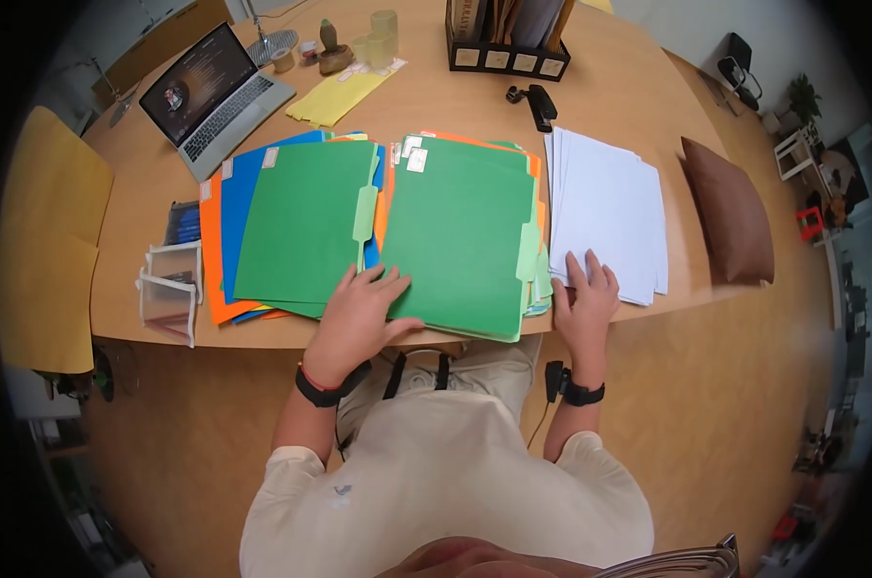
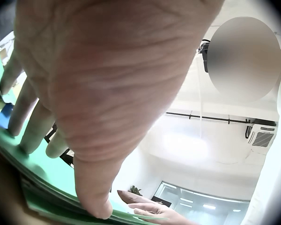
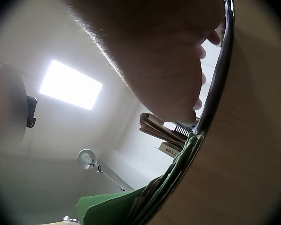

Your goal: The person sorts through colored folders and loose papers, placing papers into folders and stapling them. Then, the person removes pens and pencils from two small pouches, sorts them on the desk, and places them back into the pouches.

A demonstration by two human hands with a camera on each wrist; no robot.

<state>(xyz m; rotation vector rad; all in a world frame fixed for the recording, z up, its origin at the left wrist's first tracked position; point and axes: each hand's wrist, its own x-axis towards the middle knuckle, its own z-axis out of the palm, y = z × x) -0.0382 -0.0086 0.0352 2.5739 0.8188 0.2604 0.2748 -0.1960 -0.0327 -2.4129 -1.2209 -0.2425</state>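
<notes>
Two stacks of folders lie side by side on the table, each topped by a green one: the left green folder (image 1: 301,222) over blue and orange ones, the right green folder (image 1: 460,236) over several more. My left hand (image 1: 354,318) rests where the two stacks meet, fingers spread and thumb at the right stack's front edge; the left wrist view shows the thumb (image 2: 96,187) along that edge. My right hand (image 1: 585,303) lies with relaxed fingers on the near-left corner of the white paper stack (image 1: 607,217), beside the right stack's tabs.
A laptop (image 1: 214,96) stands back left, with mesh pouches (image 1: 171,279) at the left edge. Behind the folders lie yellow sheets (image 1: 344,93) and a black stapler-like object (image 1: 540,106). A black file organizer (image 1: 508,60) stands at the back; a brown cushion (image 1: 730,217) lies right.
</notes>
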